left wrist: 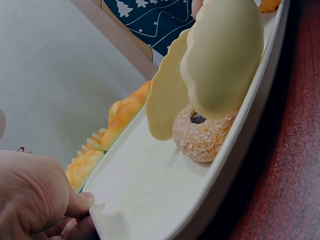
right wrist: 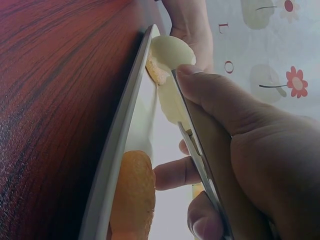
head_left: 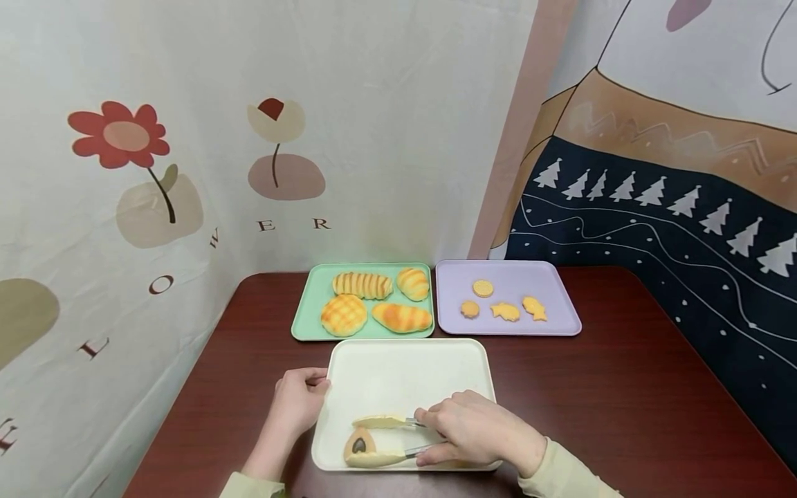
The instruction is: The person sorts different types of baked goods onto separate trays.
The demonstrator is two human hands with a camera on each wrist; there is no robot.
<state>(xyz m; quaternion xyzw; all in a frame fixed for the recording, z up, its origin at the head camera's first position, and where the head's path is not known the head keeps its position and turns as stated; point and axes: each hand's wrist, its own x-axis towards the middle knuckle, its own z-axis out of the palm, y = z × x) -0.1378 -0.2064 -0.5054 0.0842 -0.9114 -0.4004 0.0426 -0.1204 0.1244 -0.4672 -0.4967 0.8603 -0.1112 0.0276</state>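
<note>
My right hand [head_left: 478,430] grips a pair of tongs [head_left: 386,458] with cream scalloped ends and metal arms. Their ends stand spread over the white tray [head_left: 405,373]. A sugar-coated doughnut [left wrist: 197,141] with a dark centre lies at the tray's near left corner. One tong end overlaps the doughnut in the head view; the other is apart from it on the far side. My left hand [head_left: 299,401] pinches the tray's left edge between thumb and fingers. Below my right hand, an orange-brown baked piece [right wrist: 132,195] rests on the tray, mostly hidden in the head view.
Behind the white tray, a green tray [head_left: 305,315] holds several breads, including a round bun [head_left: 344,315]. Beside it, a purple tray [head_left: 448,277] carries several small biscuits, one a fish-shaped biscuit [head_left: 506,312]. All stand on a dark red wooden table [head_left: 629,387] against hanging cloth.
</note>
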